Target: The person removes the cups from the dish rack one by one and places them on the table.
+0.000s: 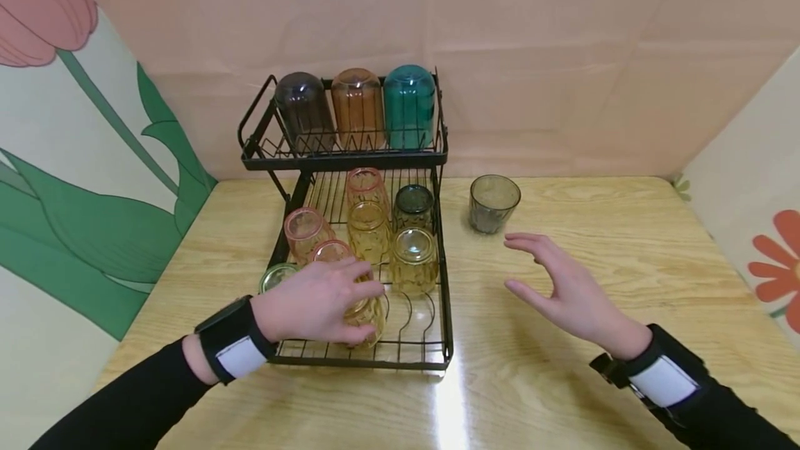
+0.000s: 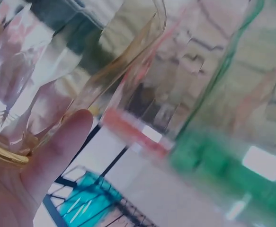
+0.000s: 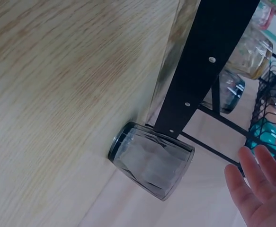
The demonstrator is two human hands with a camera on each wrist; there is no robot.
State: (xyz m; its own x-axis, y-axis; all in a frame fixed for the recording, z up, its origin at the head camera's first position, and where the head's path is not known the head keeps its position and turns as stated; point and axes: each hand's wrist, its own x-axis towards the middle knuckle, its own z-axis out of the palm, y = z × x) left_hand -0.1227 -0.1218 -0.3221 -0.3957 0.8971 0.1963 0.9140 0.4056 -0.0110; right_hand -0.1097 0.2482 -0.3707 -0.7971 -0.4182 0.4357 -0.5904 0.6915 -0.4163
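Note:
My left hand [image 1: 321, 301] grips an upside-down yellow glass [image 1: 370, 317] at the front of the black two-tier rack [image 1: 446, 339]. In the left wrist view its thumb [image 2: 62, 151] lies along the clear yellow wall. Right beside it are a pink-rimmed glass [image 1: 331, 251] and a green-rimmed glass [image 1: 276, 275]. My right hand [image 1: 571, 297] hovers over the table to the rack's right, fingers and thumb spread, holding nothing. Just beyond its fingertips a grey glass [image 1: 494, 203] stands upright on the table.
More upturned glasses share the lower tier: pink [image 1: 306, 228], yellow [image 1: 414, 255] and dark grey [image 1: 414, 201]. On the upper tier stand dark [image 1: 304, 106], brown [image 1: 357, 106] and teal [image 1: 409, 106] glasses. Behind the wooden table [image 1: 625, 228] hangs a pink backdrop [image 1: 562, 54].

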